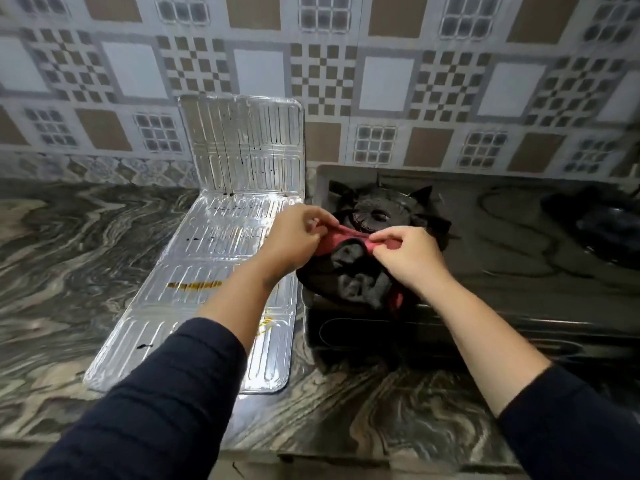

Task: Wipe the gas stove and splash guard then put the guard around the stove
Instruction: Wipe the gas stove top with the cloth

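A black gas stove (502, 237) stands on the counter at the right, its left burner (379, 211) in plain sight. A red and dark grey cloth (349, 268) hangs over the stove's front left corner, stretched between both hands. My left hand (298, 233) pinches its red edge on the left, my right hand (412, 252) pinches the same edge on the right. The silver foil splash guard (214, 258) lies to the left of the stove, one panel propped against the wall, the others flat on the counter. Brown and black stains mark it.
The marbled counter (69, 254) stretches to the left and in front of the stove. A patterned tile wall (381, 81) rises behind. A second burner (602, 223) sits blurred at the far right of the stove.
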Available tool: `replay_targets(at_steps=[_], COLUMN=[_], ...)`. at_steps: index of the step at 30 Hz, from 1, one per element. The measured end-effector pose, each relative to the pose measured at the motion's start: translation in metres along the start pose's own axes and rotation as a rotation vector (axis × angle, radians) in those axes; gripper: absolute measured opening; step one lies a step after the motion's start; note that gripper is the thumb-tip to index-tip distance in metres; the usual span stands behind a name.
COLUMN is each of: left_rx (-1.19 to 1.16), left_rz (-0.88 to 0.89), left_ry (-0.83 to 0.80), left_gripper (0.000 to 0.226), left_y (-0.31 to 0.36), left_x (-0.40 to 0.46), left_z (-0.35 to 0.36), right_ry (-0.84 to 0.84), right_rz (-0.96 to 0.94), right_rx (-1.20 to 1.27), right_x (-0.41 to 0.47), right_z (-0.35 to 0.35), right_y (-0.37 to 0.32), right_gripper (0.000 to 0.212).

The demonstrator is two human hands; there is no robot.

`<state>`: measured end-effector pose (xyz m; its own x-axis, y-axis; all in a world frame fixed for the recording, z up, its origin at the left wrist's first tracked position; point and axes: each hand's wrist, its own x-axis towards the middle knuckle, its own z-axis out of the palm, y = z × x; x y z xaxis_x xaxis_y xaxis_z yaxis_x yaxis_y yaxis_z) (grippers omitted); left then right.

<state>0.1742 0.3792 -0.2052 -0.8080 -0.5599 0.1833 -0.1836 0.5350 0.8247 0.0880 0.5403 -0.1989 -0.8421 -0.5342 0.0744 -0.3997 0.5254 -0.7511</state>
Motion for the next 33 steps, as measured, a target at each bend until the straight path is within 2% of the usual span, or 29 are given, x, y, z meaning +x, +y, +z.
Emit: replay_targets(at_steps=[2, 3, 4, 6, 8, 10, 12, 15, 18, 22, 26, 28, 33], left_rx=[0.07, 0.102, 0.125, 0.134, 0.124, 0.111, 0.184, 0.254, 0.34, 0.577, 0.61, 0.591, 0.561], left_rz=[-0.014, -0.021, -0.027, -0.036, -0.069, -0.102, -0.083, 0.03, 0.154, 0.225, 0.236, 0.248, 0.289], left_ry=[-0.061, -0.087, -0.099, -0.092, -0.086, -0.068, -0.059, -0.067, -0.082, -0.123, -0.126, -0.135, -0.012], left_gripper=[0.035, 0.037, 0.04, 0.049, 0.053, 0.054, 0.051, 0.041, 0.04, 0.043, 0.045, 0.045, 0.042], left_y=[-0.006, -0.007, -0.009, -0.013, -0.015, -0.018, -0.022, -0.03, -0.033, -0.033, -0.038, -0.036, -0.022], left_x=[-0.011, -0.015, -0.017, -0.021, -0.025, -0.03, -0.034, -0.04, -0.043, -0.052, -0.054, -0.053, -0.052], left_z=[0.006, 0.008, 0.008, 0.007, 0.005, 0.006, 0.007, 0.009, 0.016, 0.027, 0.027, 0.026, 0.023], right_ry=[-0.133, -0.138, -0.115, -0.146, -0.257, -0.314, -0.31, -0.247, -0.163, -0.049, 0.074, 0.11, 0.061], right_rz=[-0.075, -0.177, -0.32, -0.567, -0.655, -0.641, -0.657, -0.69, -0.634, -0.483, -0.237, -0.152, -0.343], right_rx=[-0.423, -0.599, -0.647, -0.489, -0.283, -0.227, -0.317, -0.528, -0.515, -0.573, -0.648, -0.654, -0.579], right_x=[-0.01, -0.012, -0.011, -0.004, 0.007, 0.006, -0.008, -0.025, -0.032, -0.039, -0.034, -0.034, -0.05], right_z=[0.0, -0.001, -0.001, 0.002, 0.015, 0.032, 0.047, 0.055, 0.049, 0.024, -0.003, 0.006, 0.067], right_y=[0.009, 0.012, 0.014, 0.011, 0.007, 0.005, 0.01, 0.021, 0.029, 0.055, 0.079, 0.073, 0.025], right_gripper=[0.028, 0.032, 0.034, 0.038, 0.043, 0.039, 0.044, 0.059, 0.058, 0.055, 0.062, 0.056, 0.053])
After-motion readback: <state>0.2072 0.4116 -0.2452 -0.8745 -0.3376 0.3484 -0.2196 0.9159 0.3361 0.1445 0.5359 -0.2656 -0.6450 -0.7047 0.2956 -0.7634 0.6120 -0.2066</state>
